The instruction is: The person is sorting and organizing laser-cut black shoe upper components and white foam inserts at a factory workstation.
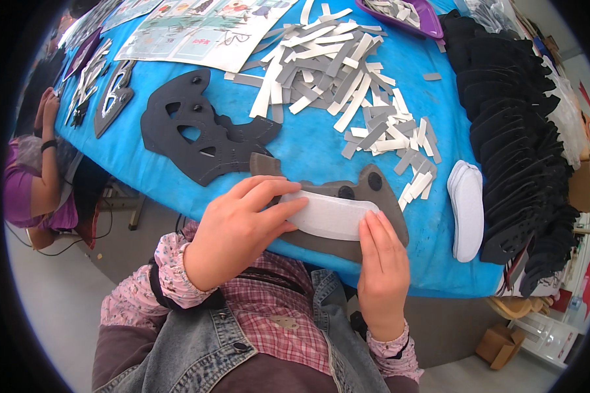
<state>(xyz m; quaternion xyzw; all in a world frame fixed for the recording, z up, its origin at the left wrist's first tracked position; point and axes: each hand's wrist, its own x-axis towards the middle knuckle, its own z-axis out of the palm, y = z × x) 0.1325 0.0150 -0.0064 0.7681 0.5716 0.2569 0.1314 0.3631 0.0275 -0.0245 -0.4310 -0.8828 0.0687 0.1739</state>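
Note:
A long, curved white pad (334, 216) lies across a grey-brown shaped foam piece (391, 226) with round black fasteners, at the table's near edge. My left hand (233, 226) has its fingers bent over the pad's left end. On the pad's right end rest the fingertips of my right hand (381, 268), pressed together, its thumb hidden. Both hands hold the pad against the foam piece. Just beyond my left hand sits a black foam piece (170, 141) with cut-out openings and round fasteners. A small stack of similar white pads (467, 213) lies to the right.
White and grey strips (334, 69) are heaped at the far middle, spilling toward me. A purple tray (432, 19) holds more strips. Many black foam pieces (505, 137) overlap along the right edge. Printed sheets (203, 36) cover the far left; a person (42, 173) is beside the table's left side.

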